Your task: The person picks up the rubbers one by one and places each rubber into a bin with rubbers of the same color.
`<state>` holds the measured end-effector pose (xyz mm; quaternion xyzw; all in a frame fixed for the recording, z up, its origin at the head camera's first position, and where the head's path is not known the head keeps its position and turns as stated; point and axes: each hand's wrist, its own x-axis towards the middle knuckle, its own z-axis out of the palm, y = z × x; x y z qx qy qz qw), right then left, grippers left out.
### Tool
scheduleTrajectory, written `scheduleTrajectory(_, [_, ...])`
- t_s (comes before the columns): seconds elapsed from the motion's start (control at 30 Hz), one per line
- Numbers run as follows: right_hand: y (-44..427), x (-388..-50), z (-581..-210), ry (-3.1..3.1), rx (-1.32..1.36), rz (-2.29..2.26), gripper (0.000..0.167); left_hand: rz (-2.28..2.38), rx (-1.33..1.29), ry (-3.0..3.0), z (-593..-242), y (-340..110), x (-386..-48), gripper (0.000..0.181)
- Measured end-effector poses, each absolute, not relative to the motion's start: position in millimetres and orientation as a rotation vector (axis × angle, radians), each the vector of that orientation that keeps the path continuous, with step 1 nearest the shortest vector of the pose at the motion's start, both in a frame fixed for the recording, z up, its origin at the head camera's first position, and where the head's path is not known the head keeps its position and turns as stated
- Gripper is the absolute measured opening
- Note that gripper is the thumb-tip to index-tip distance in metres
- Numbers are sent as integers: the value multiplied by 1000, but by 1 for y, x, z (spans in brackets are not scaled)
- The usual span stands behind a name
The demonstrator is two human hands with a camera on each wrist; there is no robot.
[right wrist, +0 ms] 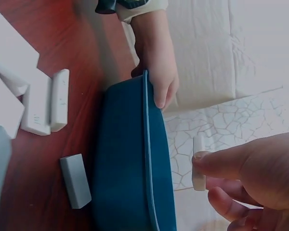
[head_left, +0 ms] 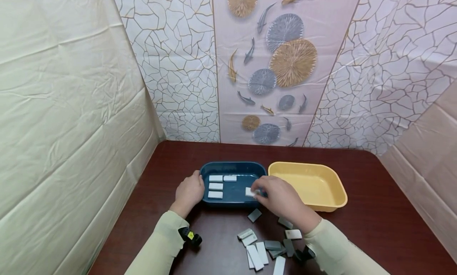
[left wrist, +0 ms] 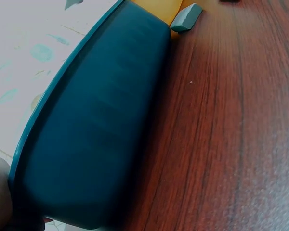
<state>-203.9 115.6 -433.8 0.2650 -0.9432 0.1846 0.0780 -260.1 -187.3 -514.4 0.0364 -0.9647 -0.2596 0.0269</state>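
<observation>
White tiles (head_left: 255, 257) and grey-faced tiles (head_left: 273, 245) lie jumbled at the lower centre of the head view, the right arm's black wrist camera (head_left: 305, 254) crowding their right side. We find one grey tile (head_left: 255, 215) apart, just below the blue tray (head_left: 233, 199), and a yellow tray (head_left: 314, 183) just beside that tray's right end. Four more tiles (head_left: 216, 186) sit in the blue tray's left and middle part. We see the left hand (head_left: 190, 189) curled over its left rim, gripping it; the right hand (head_left: 280, 195) pinches a single white tile (head_left: 249, 192) between thumb and fingers, over the tray's right part.

Red-brown wood forms the table (head_left: 171, 160). Behind hangs a crackle-patterned cloth (head_left: 182, 68); plain cream cloth (head_left: 71, 88) fills the left of the frame.

Beyond both trays, we see wood stretching to the back edge, and more at the right of the yellow tray. Our narrowest gap lies between the trays' rims.
</observation>
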Motion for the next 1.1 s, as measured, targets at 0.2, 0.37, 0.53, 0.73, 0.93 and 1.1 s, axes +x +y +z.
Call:
scheduleTrajectory(0.2, [102,-227,-436,-2814,812,513,15,-807,106,-2975,-516,-187,-261,42])
scheduleTrajectory(0.37, [87,-247,-439,-2842,844,501,14,-806,100,-2975,-517,-189,-261,42])
scheduleTrajectory(0.53, [70,-264,-442,-2937,828,513,12,-806,103,-2968,-518,-189,-262,42])
scheduleTrajectory(0.73, [53,-281,-452,-3031,864,477,9,-811,96,-2970,-519,-189,-263,42])
scheduleTrajectory(0.93, [42,-295,-465,-3070,874,462,6,-808,104,-2970,-519,-189,-263,41])
scheduleTrajectory(1.1, [39,-303,-474,-3103,867,451,9,-809,112,-2976,-518,-188,-262,41])
